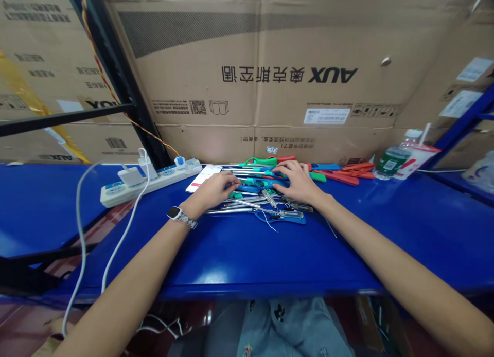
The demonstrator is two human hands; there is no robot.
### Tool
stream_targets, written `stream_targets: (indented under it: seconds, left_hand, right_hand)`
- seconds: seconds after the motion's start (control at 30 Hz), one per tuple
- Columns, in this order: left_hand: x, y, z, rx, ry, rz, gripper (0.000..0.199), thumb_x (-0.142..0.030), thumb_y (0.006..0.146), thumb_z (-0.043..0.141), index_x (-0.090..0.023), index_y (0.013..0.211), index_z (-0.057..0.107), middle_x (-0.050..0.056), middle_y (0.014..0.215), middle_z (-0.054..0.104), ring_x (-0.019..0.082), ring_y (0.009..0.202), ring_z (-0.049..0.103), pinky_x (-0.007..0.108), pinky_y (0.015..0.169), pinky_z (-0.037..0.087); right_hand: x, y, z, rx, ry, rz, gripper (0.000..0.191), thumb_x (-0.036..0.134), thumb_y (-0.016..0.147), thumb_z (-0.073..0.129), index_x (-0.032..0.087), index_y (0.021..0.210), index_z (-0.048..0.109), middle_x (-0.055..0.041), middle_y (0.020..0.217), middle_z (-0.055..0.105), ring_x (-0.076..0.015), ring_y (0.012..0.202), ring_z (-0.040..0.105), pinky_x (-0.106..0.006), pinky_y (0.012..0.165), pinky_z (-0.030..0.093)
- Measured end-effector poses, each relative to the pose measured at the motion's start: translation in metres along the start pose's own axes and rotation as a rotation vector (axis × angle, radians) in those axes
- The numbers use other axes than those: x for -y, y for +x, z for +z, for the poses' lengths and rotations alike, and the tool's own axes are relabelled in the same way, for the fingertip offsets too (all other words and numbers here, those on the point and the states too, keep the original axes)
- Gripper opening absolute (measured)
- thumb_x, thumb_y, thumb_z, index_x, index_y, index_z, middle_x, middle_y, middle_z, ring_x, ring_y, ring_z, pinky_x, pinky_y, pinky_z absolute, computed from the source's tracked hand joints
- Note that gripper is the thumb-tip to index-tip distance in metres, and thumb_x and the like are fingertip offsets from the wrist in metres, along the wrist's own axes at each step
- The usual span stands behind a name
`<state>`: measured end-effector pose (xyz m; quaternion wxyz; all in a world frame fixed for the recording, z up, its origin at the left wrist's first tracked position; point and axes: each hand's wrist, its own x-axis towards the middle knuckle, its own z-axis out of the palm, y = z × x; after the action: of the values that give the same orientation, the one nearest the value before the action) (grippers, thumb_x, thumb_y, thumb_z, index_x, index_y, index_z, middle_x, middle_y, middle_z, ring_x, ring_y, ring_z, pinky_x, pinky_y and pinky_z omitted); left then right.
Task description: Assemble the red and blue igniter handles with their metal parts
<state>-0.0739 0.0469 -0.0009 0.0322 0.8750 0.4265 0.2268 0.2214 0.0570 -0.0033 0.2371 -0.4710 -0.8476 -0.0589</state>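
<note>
A pile of long-nosed gas lighters (262,182) with green, blue and red handles and metal tubes lies at the back of the blue table. My left hand (216,187), a watch on its wrist, reaches the tube ends from the left. Its fingers are curled together, and what they pinch, if anything, is too small to make out. Across the handles arches my right hand (299,182), thumb and fingers apart, touching the lighters. Just in front lie loose metal tubes (237,205) and clear lighter inserts (291,213) with thin white wires.
Left of the pile are a phone (198,181) and a white power strip (154,179) with plugs and cables. Orange-red handle pieces (347,174), a plastic bottle (391,161) and a cup with a straw (417,159) stand right. A large cardboard box (231,48) walls the back.
</note>
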Motion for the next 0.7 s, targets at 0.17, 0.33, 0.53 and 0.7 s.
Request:
stream_targets:
  seconds: [0.17, 0.33, 0.53, 0.7]
  left_hand:
    - [0.012, 0.001, 0.01, -0.012, 0.044, -0.004, 0.02, -0.022, 0.094, 0.058, -0.018, 0.108, 0.071, 0.01, 0.108, 0.068, 0.023, 0.098, 0.065, 0.037, 0.088, 0.053]
    - [0.008, 0.005, 0.02, 0.017, 0.053, 0.005, 0.022, -0.023, 0.098, 0.051, -0.018, 0.107, 0.071, 0.01, 0.106, 0.071, 0.024, 0.098, 0.065, 0.037, 0.088, 0.053]
    - [0.012, 0.005, 0.024, -0.052, 0.089, 0.002, 0.027, -0.022, 0.099, 0.046, -0.018, 0.109, 0.07, 0.012, 0.109, 0.07, 0.026, 0.104, 0.064, 0.041, 0.094, 0.052]
    - [0.009, 0.019, 0.029, -0.008, 0.102, -0.036, 0.029, -0.025, 0.102, 0.043, -0.015, 0.113, 0.067, 0.014, 0.114, 0.07, 0.027, 0.107, 0.066, 0.043, 0.098, 0.052]
  right_hand:
    - [-0.007, -0.004, 0.006, 0.01, -0.076, -0.066, 0.028, 0.042, 0.097, 0.06, 0.027, 0.116, 0.073, -0.0101, 0.132, 0.064, -0.0321, 0.127, 0.052, -0.052, 0.106, 0.033]
    - [-0.016, -0.003, 0.005, 0.002, -0.194, -0.046, 0.034, 0.038, 0.098, 0.058, 0.027, 0.128, 0.072, -0.012, 0.126, 0.063, -0.0331, 0.119, 0.054, -0.05, 0.098, 0.037]
    - [-0.022, 0.0, 0.004, -0.008, -0.241, 0.012, 0.04, 0.038, 0.101, 0.05, 0.027, 0.134, 0.069, -0.0138, 0.123, 0.063, -0.0334, 0.112, 0.055, -0.047, 0.09, 0.04]
    - [-0.034, 0.005, 0.003, 0.061, -0.208, -0.029, 0.045, 0.033, 0.102, 0.044, 0.027, 0.144, 0.061, -0.0145, 0.132, 0.062, -0.035, 0.119, 0.054, -0.048, 0.091, 0.043]
